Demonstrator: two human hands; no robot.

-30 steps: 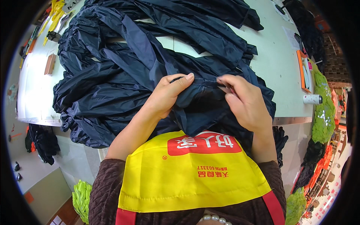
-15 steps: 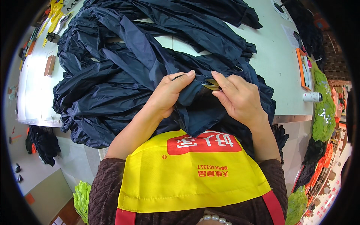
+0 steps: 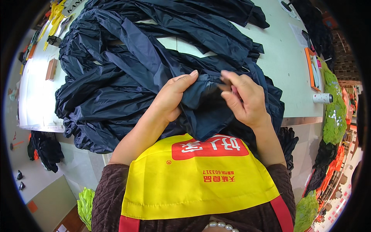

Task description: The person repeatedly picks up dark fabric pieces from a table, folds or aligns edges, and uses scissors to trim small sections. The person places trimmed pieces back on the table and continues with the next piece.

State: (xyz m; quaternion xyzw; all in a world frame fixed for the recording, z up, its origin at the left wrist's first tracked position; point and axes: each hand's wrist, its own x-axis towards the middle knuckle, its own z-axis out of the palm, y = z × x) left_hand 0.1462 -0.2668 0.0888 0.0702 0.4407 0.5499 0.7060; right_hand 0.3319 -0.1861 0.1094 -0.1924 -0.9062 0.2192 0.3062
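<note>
My left hand (image 3: 172,94) is closed on the edge of a dark navy garment (image 3: 201,94), thumb on top, close in front of me. A seam with pale stitching shows along the edge beside the thumb. At the right of that edge, my right hand (image 3: 246,98) holds small thread snips (image 3: 224,86), their blades smeared by motion and partly hidden by the fingers. The snips sit just off the cloth's edge; whether they touch it I cannot tell. The garment hangs down toward my yellow apron (image 3: 201,193).
More navy garments (image 3: 112,85) lie heaped across the pale table (image 3: 288,77). On its right side are an orange-edged tray (image 3: 312,69) and a white cylinder with a dark end (image 3: 322,98). A brown block (image 3: 51,69) lies at left. Bright green bundles (image 3: 335,104) stand past the right edge.
The snips have drawn slightly back to the right from the cloth, and the right-hand fingers have spread a little. My left hand keeps its hold, and more of the seam shows.
</note>
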